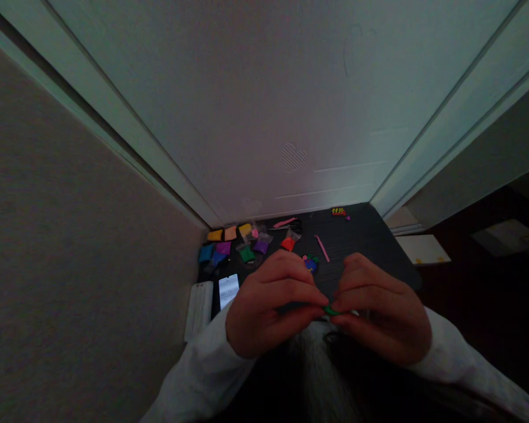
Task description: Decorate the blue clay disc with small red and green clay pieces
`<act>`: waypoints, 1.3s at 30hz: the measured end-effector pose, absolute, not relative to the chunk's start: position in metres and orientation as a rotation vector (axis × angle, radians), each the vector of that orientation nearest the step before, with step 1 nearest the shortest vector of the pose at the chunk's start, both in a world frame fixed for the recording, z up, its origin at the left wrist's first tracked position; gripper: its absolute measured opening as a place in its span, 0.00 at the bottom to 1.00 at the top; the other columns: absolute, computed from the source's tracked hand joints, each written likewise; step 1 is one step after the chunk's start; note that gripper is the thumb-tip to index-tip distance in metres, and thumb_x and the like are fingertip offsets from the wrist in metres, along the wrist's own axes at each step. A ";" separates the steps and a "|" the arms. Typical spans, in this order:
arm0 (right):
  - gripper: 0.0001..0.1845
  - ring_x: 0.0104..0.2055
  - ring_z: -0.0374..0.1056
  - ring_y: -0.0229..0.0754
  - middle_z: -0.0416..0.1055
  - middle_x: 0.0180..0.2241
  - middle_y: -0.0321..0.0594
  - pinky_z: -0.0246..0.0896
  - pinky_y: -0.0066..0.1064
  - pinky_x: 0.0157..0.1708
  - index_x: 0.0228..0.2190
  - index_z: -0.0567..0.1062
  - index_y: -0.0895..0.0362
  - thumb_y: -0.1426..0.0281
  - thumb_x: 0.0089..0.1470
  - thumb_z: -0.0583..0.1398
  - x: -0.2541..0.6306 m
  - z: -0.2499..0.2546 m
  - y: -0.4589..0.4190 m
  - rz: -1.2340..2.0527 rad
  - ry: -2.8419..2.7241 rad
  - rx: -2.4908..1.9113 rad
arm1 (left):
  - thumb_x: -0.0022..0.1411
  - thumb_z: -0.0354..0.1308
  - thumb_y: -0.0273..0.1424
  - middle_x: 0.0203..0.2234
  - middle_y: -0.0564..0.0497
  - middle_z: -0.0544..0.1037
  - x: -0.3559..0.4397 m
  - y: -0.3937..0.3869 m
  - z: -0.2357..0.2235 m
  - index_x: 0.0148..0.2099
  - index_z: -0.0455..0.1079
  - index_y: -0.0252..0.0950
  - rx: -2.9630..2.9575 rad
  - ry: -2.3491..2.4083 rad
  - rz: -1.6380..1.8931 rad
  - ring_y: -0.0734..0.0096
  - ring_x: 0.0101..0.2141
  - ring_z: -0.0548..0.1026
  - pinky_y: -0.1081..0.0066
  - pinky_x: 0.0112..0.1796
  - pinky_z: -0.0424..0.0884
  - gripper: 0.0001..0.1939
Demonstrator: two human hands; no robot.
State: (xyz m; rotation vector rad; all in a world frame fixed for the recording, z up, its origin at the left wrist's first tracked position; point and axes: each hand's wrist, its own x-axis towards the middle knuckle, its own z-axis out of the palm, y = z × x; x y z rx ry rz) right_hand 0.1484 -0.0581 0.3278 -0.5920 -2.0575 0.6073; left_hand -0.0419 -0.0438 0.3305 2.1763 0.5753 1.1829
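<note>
A small piece of green clay [330, 310] is pinched between the fingertips of both hands, low over the near side of the dark table. My left hand [273, 305] is closed on its left end, thumb and fingers together. From the other side my right hand [383, 308] grips it with thumb and forefinger. The fingers cover most of the piece, so its full shape is hidden. Just beyond my left knuckles lies a small blue clay shape [310, 265] with green and pink bits, partly hidden by that hand. A pink curved tool [322, 248] rests behind the hands.
Bags of coloured clay, among them green [247, 254], purple [262, 244] and red [288, 242], lie at the table's left and back. A lit phone [228, 290] and a white power strip [198, 306] are at left. A red-yellow block [338, 211] sits by the white door.
</note>
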 end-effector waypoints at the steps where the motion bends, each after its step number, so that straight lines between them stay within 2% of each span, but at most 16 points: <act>1: 0.09 0.29 0.63 0.37 0.69 0.26 0.40 0.59 0.36 0.33 0.30 0.71 0.61 0.78 0.42 0.60 0.149 0.328 -0.058 0.603 -2.060 -0.600 | 0.46 0.59 0.21 0.25 0.47 0.70 -0.042 -0.044 0.331 0.32 0.71 0.31 2.181 0.565 1.177 0.70 0.32 0.67 0.65 0.36 0.66 0.07; 10: 0.09 0.29 0.63 0.37 0.68 0.26 0.40 0.60 0.35 0.32 0.33 0.71 0.58 0.76 0.44 0.58 0.151 0.326 -0.056 0.590 -2.074 -0.607 | 0.47 0.58 0.21 0.25 0.49 0.70 -0.043 -0.045 0.328 0.32 0.71 0.33 2.144 0.570 1.172 0.71 0.32 0.67 0.66 0.36 0.66 0.07; 14: 0.11 0.30 0.63 0.37 0.68 0.27 0.39 0.59 0.36 0.35 0.34 0.70 0.58 0.75 0.43 0.60 0.154 0.325 -0.056 0.575 -2.073 -0.596 | 0.48 0.58 0.22 0.26 0.49 0.70 -0.044 -0.045 0.328 0.33 0.71 0.34 2.142 0.569 1.163 0.71 0.33 0.67 0.66 0.36 0.66 0.07; 18: 0.17 0.34 0.63 0.40 0.68 0.30 0.42 0.59 0.36 0.36 0.37 0.68 0.58 0.68 0.42 0.61 0.156 0.323 -0.056 0.730 -2.002 -0.732 | 0.48 0.58 0.21 0.26 0.49 0.70 -0.044 -0.046 0.329 0.32 0.71 0.34 2.209 0.617 1.185 0.71 0.33 0.66 0.66 0.35 0.67 0.07; 22: 0.09 0.31 0.63 0.38 0.67 0.28 0.41 0.60 0.31 0.30 0.33 0.69 0.59 0.67 0.49 0.54 0.154 0.323 -0.056 1.072 -1.929 -0.870 | 0.46 0.59 0.20 0.27 0.50 0.70 -0.044 -0.048 0.329 0.32 0.71 0.35 2.335 0.696 1.217 0.70 0.35 0.65 0.68 0.35 0.67 0.08; 25: 0.05 0.28 0.64 0.35 0.67 0.25 0.38 0.59 0.27 0.28 0.29 0.70 0.59 0.70 0.49 0.55 0.151 0.323 -0.057 1.162 -1.885 -0.922 | 0.46 0.59 0.20 0.27 0.50 0.71 -0.043 -0.049 0.328 0.32 0.71 0.35 2.366 0.716 1.248 0.70 0.35 0.65 0.68 0.35 0.67 0.09; 30: 0.03 0.26 0.64 0.34 0.69 0.23 0.36 0.60 0.24 0.26 0.28 0.70 0.58 0.72 0.45 0.59 0.147 0.319 -0.058 1.083 -1.768 -1.002 | 0.45 0.60 0.19 0.26 0.51 0.70 -0.042 -0.049 0.324 0.33 0.70 0.35 2.320 0.796 1.341 0.71 0.34 0.67 0.68 0.35 0.67 0.11; 36: 0.07 0.30 0.66 0.37 0.70 0.26 0.37 0.62 0.29 0.30 0.30 0.70 0.55 0.75 0.44 0.59 0.144 0.312 -0.058 0.890 -1.689 -0.919 | 0.44 0.61 0.26 0.30 0.48 0.71 -0.036 -0.054 0.315 0.39 0.68 0.35 2.094 0.970 1.368 0.68 0.35 0.68 0.65 0.36 0.66 0.16; 39: 0.09 0.30 0.66 0.37 0.70 0.26 0.37 0.62 0.31 0.32 0.31 0.71 0.55 0.76 0.43 0.60 0.142 0.312 -0.058 0.860 -1.729 -0.834 | 0.45 0.60 0.22 0.29 0.49 0.72 -0.032 -0.056 0.311 0.38 0.68 0.35 2.066 0.979 1.373 0.69 0.34 0.68 0.66 0.36 0.66 0.15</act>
